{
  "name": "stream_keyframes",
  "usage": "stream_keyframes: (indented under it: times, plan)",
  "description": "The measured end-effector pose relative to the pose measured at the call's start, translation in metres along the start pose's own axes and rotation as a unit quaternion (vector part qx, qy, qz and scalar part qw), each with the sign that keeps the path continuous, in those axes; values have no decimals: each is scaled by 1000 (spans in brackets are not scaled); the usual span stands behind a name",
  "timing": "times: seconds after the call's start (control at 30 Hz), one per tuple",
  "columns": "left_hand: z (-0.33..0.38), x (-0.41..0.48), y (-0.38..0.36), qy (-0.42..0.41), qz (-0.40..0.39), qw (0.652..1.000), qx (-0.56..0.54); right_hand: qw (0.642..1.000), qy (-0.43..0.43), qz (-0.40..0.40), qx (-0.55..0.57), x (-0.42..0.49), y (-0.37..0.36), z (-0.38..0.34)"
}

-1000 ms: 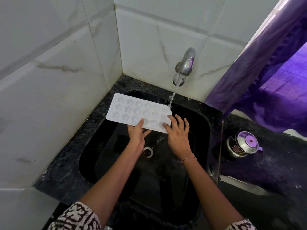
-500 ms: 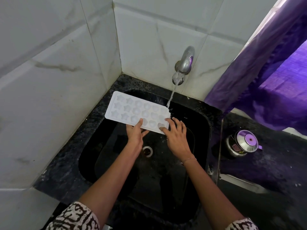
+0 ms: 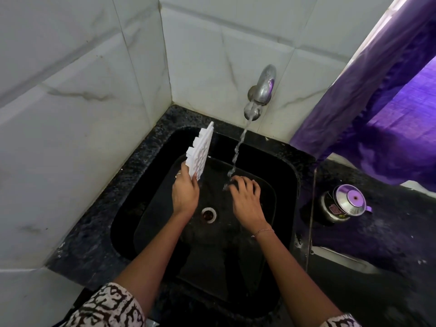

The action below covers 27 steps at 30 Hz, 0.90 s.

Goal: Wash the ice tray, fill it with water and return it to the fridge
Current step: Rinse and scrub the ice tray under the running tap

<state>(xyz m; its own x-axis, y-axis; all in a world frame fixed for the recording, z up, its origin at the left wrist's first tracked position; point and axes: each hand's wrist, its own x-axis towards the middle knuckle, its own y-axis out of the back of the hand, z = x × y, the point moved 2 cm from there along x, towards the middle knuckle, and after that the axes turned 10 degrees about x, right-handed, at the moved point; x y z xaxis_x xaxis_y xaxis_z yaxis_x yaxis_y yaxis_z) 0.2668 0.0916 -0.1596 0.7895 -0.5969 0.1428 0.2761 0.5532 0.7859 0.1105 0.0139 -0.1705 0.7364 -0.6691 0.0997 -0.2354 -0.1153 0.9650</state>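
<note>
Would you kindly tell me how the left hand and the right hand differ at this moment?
The left hand grips the tray by its near end, tipped up on edge; the right hand holds nothing.
The right hand's fingers sit under the stream; the left hand is beside it, out of the water.
The left hand wears a ring; the right wrist wears a bracelet.
Both are over the sink.

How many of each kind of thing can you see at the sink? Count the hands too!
hands: 2, the left hand and the right hand
ice tray: 1
tap: 1
sink: 1
steel pot: 1
purple curtain: 1
Total: 7
</note>
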Motion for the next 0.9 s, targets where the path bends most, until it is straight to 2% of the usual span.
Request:
stream_keyframes:
  times: [0.1,0.23,0.3,0.37,0.43,0.53,0.67,0.9]
  plan:
    - [-4,0,-3,-7,-2,1000,9,1000,-3,-10,3,4,2,-5]
    - [-7,-3,-9,88,-35,987,-130,999,-24,-13,42,8,5,-6]
    - [-5,-4,-14,170,-63,952,-248,998,-35,-2,51,10,8,-5]
    - [-2,-5,-20,254,-87,895,-356,997,-50,30,58,11,11,-3]
    - [2,-8,-24,304,-111,846,-425,994,-71,51,66,13,14,1]
    - [7,-11,-29,315,-137,808,-478,994,-90,38,52,20,17,5]
    - [16,-15,-32,322,-170,779,-510,993,-105,33,33,28,22,10]
    - [29,-21,-32,310,-211,760,-531,995,-101,25,1,38,25,17]
